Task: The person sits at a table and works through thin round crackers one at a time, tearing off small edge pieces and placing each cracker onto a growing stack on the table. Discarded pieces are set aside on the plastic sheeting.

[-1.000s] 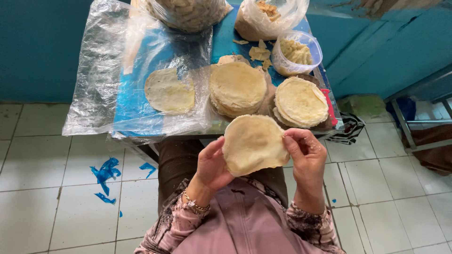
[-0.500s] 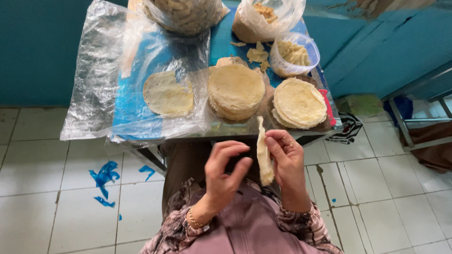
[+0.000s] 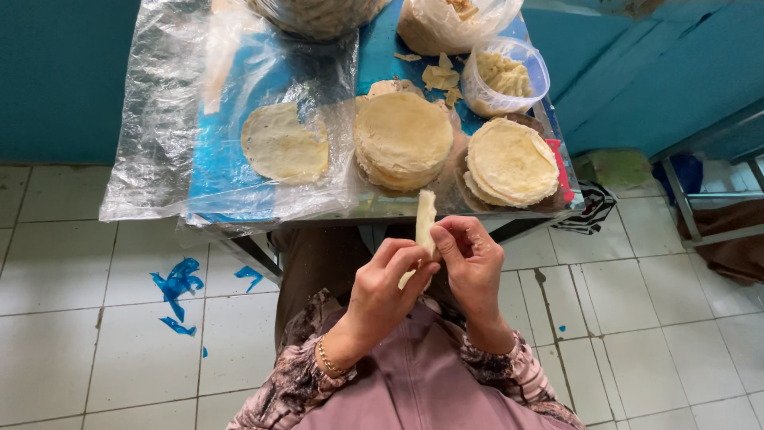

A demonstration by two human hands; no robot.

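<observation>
Both hands hold one thin pale dough round (image 3: 425, 225) edge-on above my lap, just in front of the table edge. My left hand (image 3: 387, 285) pinches its lower part with thumb and fingers. My right hand (image 3: 473, 261) grips it from the other side. On the small blue table (image 3: 380, 49) two stacks of similar rounds stand side by side: a middle stack (image 3: 403, 137) and a right stack (image 3: 511, 162). A single round (image 3: 283, 144) lies flat on clear plastic sheeting (image 3: 159, 119) at the left.
A clear tub of pale filling (image 3: 506, 76) and a plastic bag (image 3: 446, 24) sit at the table's back, with dough scraps (image 3: 439, 77) between them. White tiled floor with blue smears (image 3: 180, 281) lies around. A metal frame (image 3: 692, 199) stands at the right.
The round was held flat, face up, a second ago. It is now turned on edge and held closer between both hands.
</observation>
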